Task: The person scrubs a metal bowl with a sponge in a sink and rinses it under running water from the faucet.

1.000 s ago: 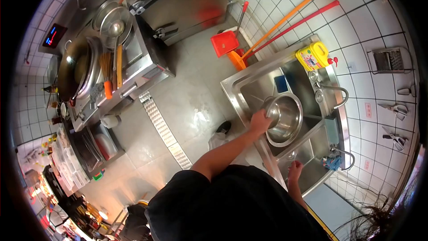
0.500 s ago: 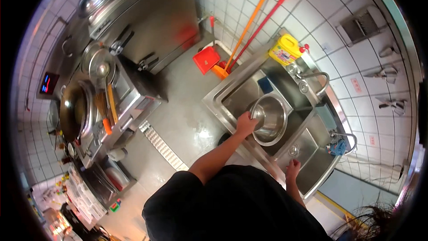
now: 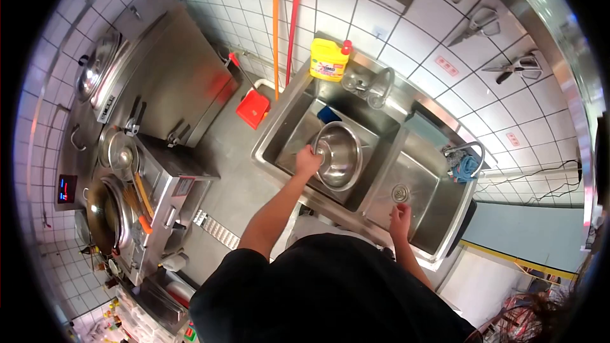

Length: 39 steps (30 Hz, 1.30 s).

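Note:
A shiny steel bowl (image 3: 340, 155) is tipped over the left basin of the steel double sink (image 3: 270, 149). My left hand (image 3: 308, 161) grips its near-left rim, fingers closed on the edge. Above the right basin (image 3: 416, 171), close to the drain, my right hand (image 3: 399, 215) hovers with its fingers curled in; nothing shows in it. Behind the bowl, a dark blue sponge or cloth (image 3: 328, 114) lies in the left basin.
A yellow jug (image 3: 328, 60) stands on the sink's back ledge beside a faucet (image 3: 383, 89). Blue cloth (image 3: 465, 166) hangs by the right faucet. A red dustpan (image 3: 253, 108) and two long handles lean left. A wok (image 3: 105, 211) sits on the stove.
The view has swung right, so the sink appears further left. My left hand still holds the bowl, and my right hand stays curled over the right basin.

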Available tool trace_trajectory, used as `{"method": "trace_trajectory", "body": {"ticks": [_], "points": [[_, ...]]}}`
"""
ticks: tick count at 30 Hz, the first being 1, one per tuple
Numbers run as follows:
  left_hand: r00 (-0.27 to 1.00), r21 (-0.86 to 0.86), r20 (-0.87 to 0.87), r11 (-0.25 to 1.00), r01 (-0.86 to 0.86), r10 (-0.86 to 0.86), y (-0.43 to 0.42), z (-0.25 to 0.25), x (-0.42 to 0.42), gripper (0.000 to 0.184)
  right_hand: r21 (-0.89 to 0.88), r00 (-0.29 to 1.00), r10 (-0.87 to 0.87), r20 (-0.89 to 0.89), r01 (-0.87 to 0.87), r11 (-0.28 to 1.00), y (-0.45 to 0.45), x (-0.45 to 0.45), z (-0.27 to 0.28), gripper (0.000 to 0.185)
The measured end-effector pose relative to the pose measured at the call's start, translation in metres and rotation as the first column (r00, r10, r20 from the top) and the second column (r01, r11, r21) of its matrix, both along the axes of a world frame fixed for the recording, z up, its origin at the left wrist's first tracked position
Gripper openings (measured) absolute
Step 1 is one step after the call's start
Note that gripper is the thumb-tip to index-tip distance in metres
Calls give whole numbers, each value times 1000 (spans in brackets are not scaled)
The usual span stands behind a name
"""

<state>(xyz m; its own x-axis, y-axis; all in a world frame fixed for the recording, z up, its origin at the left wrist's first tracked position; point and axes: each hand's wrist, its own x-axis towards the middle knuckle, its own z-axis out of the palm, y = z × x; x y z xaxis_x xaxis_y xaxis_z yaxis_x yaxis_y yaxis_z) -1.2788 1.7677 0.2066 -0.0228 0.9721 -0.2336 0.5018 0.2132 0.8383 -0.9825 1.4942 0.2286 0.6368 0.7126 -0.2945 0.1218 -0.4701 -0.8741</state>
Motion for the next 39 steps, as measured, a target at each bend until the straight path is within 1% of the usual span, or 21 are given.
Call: {"method": "trace_trajectory", "body": {"ticks": [1,2,5,7,8,9,11,12,15,17,18,19,21,24,27,28,31,32,35,38,39], "points": [[999,16,-46,1000,20,-19,4,6,4,21,5,1000,25,-13,-25,1000,6,11,-3,31],[993,36,-109,998,52,-48,7,12,8,20,-17,991,122,59,-121,993,14,23,-7,32],[977,129,-188,984,123,-97,22,-13,18,20,103,932,288,221,-316,943,50,35,25,28],[950,94,-276,980,175,-143,23,7,28,15,-71,895,418,156,-412,909,75,49,40,33],[944,87,-295,979,183,-150,27,0,29,15,-58,866,476,155,-473,879,90,57,30,38],[916,43,-348,972,230,-201,29,0,35,15,-51,829,536,156,-536,843,104,72,15,43],[895,52,-383,962,268,-229,32,1,37,14,-57,691,615,380,-646,761,130,79,-1,47],[881,50,-404,956,289,-245,36,-8,37,14,-73,601,635,485,-696,715,145,82,-5,49],[837,48,-453,929,366,-307,54,-40,41,15,-16,530,680,507,-782,623,198,73,7,57],[804,36,-472,903,427,-361,62,-52,43,14,-110,439,690,575,-794,598,240,60,13,63],[795,45,-462,885,464,-393,65,-54,46,12,-133,432,694,576,-788,601,258,50,19,65],[786,82,-453,859,506,-420,66,-59,48,14,-158,418,700,579,-785,599,278,40,26,68],[733,129,-470,783,608,-492,67,-91,52,13,-130,511,704,493,-757,640,312,15,34,70],[567,58,-599,676,735,-565,57,-104,65,13,-170,425,659,620,-748,642,361,-6,14,74],[553,161,-582,582,797,-596,46,-98,71,15,-172,306,547,779,-734,657,404,-16,-5,77],[528,137,-563,558,818,-636,43,-104,75,16,-224,329,607,724,-720,657,416,-18,-9,78],[436,131,-545,442,888,-716,28,-115,81,16,-307,329,623,710,-651,694,438,-26,-17,77],[451,155,-552,444,882,-702,23,-117,82,14,-331,306,621,722,-635,698,443,-27,-19,77],[482,138,-509,486,863,-713,25,-114,86,12,-321,304,593,746,-616,719,445,-32,-23,77],[449,104,-504,464,880,-738,36,-102,87,10,-320,293,577,762,-603,730,449,-31,-25,77],[444,108,-505,456,883,-740,40,-105,88,10,-337,266,570,777,-590,734,452,-31,-25,77]]}}
